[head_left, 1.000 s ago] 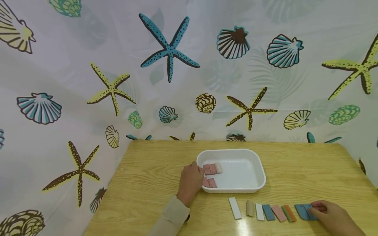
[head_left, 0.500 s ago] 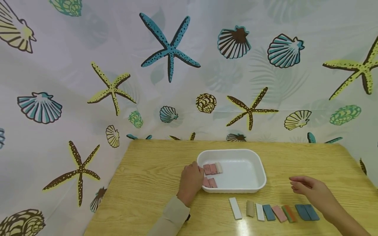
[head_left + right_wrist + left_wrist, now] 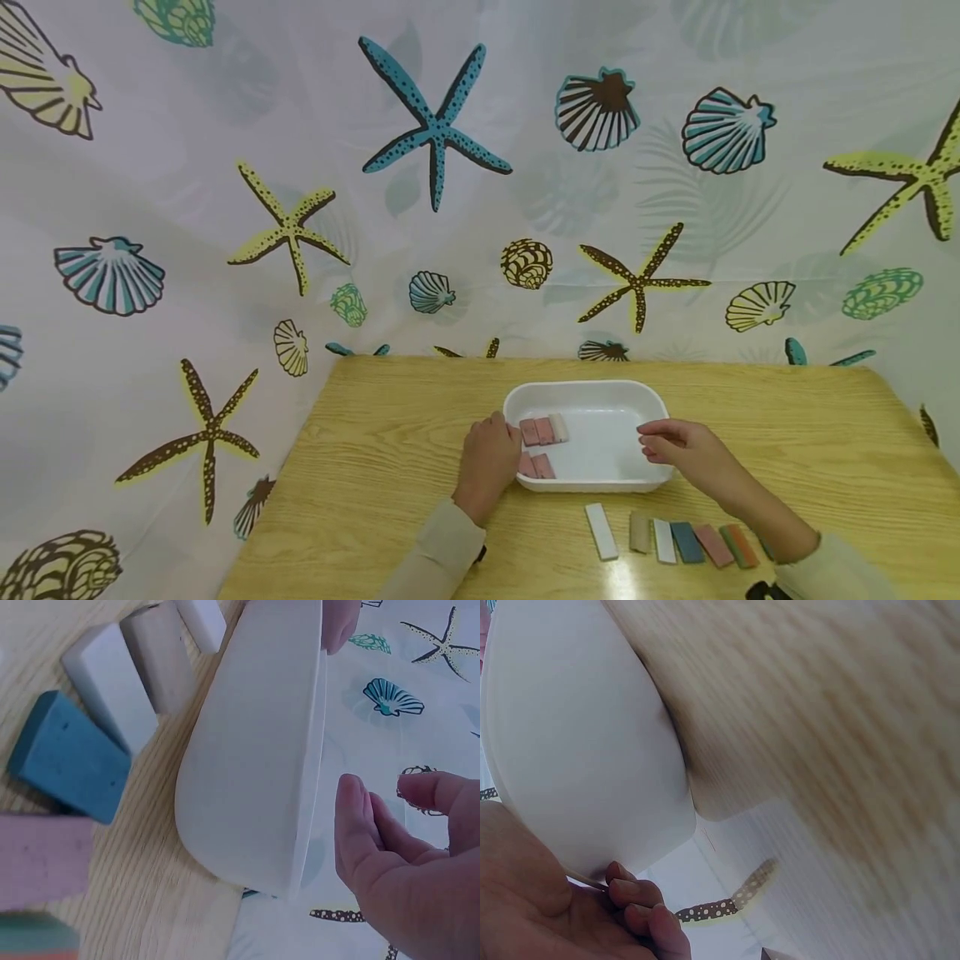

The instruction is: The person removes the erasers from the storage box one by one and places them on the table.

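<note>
My left hand [image 3: 489,458] grips the left rim of a white tray [image 3: 592,486], its fingers curled at the edge in the left wrist view. Over the tray's right end hovers my right hand [image 3: 690,454]. The right wrist view shows a gap between thumb and fingers, with nothing held. Inside the tray, on the left, lie several pink blocks [image 3: 536,432] and a beige one [image 3: 558,427], all eraser-like. In front of it are a long white block [image 3: 602,532], a tan one [image 3: 640,532], a short white one [image 3: 664,540], and blue [image 3: 71,757], pink [image 3: 714,546] and orange-green [image 3: 740,546] blocks.
A wooden table [image 3: 390,433] carries everything. Behind it hangs a white cloth [image 3: 465,250] printed with starfish and shells. My right forearm covers most of the spot at the right end of the row of blocks.
My right hand has left the two blue blocks at the row's right end and moved left and away from me, over the tray. My left hand has stayed at the rim.
</note>
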Available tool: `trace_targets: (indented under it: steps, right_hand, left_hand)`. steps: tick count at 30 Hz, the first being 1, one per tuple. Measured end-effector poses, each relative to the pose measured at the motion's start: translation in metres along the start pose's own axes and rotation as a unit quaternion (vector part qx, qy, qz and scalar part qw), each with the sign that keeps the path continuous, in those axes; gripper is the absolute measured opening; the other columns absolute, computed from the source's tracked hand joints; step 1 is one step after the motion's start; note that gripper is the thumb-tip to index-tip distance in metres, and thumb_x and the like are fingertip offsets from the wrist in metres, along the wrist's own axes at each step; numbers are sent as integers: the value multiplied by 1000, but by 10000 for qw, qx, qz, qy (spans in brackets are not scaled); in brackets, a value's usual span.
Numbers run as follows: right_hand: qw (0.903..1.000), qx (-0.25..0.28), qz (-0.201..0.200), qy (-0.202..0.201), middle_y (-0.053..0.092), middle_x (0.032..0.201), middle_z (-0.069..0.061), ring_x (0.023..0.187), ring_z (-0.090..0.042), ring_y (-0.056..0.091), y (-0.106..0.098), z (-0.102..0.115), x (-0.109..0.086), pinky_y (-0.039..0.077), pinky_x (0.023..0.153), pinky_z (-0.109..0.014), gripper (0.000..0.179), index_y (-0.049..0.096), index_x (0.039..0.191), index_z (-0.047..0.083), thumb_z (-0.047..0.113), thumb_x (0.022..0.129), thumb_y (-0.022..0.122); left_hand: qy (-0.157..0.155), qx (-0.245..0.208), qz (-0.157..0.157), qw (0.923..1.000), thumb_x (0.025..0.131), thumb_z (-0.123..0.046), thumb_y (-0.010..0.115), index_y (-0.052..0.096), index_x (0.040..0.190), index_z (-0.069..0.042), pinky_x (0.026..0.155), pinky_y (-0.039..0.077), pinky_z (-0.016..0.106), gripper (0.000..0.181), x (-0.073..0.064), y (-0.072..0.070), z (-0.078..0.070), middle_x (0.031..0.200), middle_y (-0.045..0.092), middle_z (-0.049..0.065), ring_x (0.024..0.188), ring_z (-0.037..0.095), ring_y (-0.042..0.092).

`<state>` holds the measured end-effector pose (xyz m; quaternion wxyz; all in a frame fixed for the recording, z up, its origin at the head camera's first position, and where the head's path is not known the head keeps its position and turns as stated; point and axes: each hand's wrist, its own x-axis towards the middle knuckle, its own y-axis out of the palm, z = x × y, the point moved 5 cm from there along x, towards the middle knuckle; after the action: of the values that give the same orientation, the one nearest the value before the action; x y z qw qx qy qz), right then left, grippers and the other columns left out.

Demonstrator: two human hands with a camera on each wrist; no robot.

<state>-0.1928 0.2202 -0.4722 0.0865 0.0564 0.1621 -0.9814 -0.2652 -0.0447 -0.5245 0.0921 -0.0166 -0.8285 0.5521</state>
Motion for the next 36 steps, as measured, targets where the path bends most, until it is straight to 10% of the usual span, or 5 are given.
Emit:
trace_targets:
  steps: [14, 36]
  right_hand:
    - [9975, -75, 641, 276, 63, 96, -20, 86, -30, 63, 63, -11, 42, 51, 74, -36, 32, 55, 110, -16, 9, 91, 53]
    - [9923, -949, 744, 294, 54, 61, -2, 58, -12, 48, 106, -16, 74, 40, 56, -26, 12, 63, 75, -1, 8, 82, 63]
  left_hand:
    - [-17, -70, 47, 10000, 95, -26, 44, 58, 95, 0, 73, 44, 41, 30, 0, 1, -2, 80, 59, 10, 77, 25, 55]
    - [11, 12, -133, 9999, 94, -25, 45, 58, 93, 1, 70, 45, 40, 28, -1, 0, -1, 76, 58, 10, 74, 24, 54]
